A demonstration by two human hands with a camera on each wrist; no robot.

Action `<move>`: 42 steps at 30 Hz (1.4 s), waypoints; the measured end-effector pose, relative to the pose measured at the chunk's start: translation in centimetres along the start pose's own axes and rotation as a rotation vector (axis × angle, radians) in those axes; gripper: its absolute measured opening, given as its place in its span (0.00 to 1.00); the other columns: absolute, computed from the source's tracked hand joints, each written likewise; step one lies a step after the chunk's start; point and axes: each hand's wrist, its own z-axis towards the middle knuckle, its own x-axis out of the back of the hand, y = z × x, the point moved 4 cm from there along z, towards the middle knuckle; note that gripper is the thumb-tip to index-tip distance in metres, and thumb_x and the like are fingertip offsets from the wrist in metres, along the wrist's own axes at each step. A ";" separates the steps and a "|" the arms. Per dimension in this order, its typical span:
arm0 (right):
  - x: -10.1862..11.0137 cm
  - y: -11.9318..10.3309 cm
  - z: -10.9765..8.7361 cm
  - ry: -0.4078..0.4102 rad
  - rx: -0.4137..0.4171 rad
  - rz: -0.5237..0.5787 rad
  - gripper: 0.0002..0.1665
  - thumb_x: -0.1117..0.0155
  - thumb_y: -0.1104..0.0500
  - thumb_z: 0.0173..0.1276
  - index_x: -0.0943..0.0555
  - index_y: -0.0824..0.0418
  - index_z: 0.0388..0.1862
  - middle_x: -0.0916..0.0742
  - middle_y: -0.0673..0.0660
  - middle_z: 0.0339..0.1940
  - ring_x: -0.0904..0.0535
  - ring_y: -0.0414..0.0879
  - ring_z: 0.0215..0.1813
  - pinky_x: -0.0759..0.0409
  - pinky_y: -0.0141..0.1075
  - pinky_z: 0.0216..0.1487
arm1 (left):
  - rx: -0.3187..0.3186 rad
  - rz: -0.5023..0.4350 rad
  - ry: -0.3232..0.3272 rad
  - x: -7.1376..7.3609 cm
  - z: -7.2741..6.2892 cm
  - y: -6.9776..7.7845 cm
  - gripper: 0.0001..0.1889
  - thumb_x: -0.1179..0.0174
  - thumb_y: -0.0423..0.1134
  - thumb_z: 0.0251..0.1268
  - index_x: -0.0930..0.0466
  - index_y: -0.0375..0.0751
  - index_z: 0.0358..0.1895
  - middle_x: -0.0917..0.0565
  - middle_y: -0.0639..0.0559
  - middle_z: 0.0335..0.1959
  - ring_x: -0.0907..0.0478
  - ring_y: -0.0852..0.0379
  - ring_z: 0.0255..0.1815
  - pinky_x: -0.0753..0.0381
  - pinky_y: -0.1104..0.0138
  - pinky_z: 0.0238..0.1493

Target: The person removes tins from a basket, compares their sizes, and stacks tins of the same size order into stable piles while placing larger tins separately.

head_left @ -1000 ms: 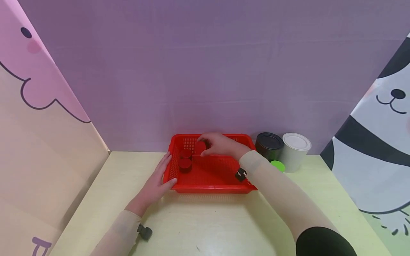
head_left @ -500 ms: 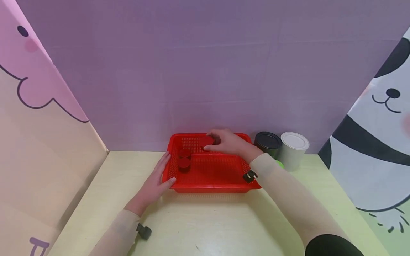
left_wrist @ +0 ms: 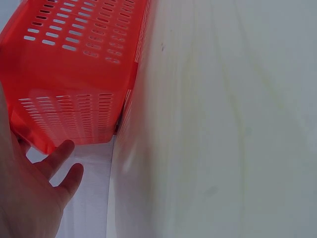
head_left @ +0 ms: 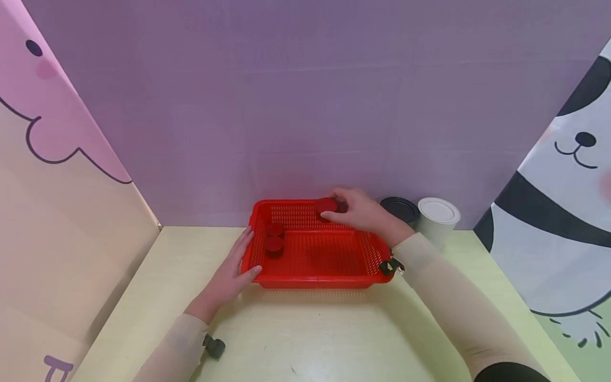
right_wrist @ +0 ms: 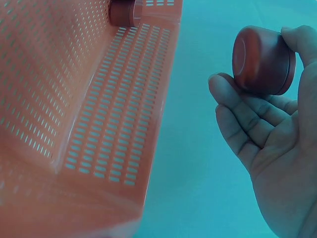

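Note:
A red slotted plastic basket [head_left: 315, 278] lies on the table. My left hand [head_left: 228, 278] rests at its left rim with fingers extended; in the left wrist view those fingers [left_wrist: 62, 153] are beside the basket's outer wall. Over the basket's back part, my right hand [head_left: 360, 212] pinches a small round red tin [head_left: 326, 205]. The right wrist view shows this tin [right_wrist: 262, 60] between thumb and fingers, apart from the basket wall. Inside, at the left, stand two similar red tins, a front one [head_left: 274, 245] and a rear one [head_left: 275, 229].
Right of the basket, a can with a black lid [head_left: 400, 208] and a white can [head_left: 438, 217] stand by the purple backdrop [head_left: 305, 106]. My right forearm partly covers them. Pale tabletop [head_left: 305, 334] lies in front of the basket.
My right hand has moved right and slightly up with the red tin, across the back of the basket. The right forearm now hides the green lid. The left hand stays put.

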 end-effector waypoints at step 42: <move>5.3 5.4 -11.4 0.347 -0.144 -0.053 0.21 0.24 0.51 0.77 0.15 0.63 0.59 0.08 0.57 0.43 0.13 0.54 0.44 0.15 0.39 0.43 | -0.003 -0.025 0.001 0.0 0.0 0.6 0.54 0.27 0.50 0.73 0.54 0.55 0.93 0.55 0.57 0.93 0.52 0.43 0.92 0.18 0.42 0.69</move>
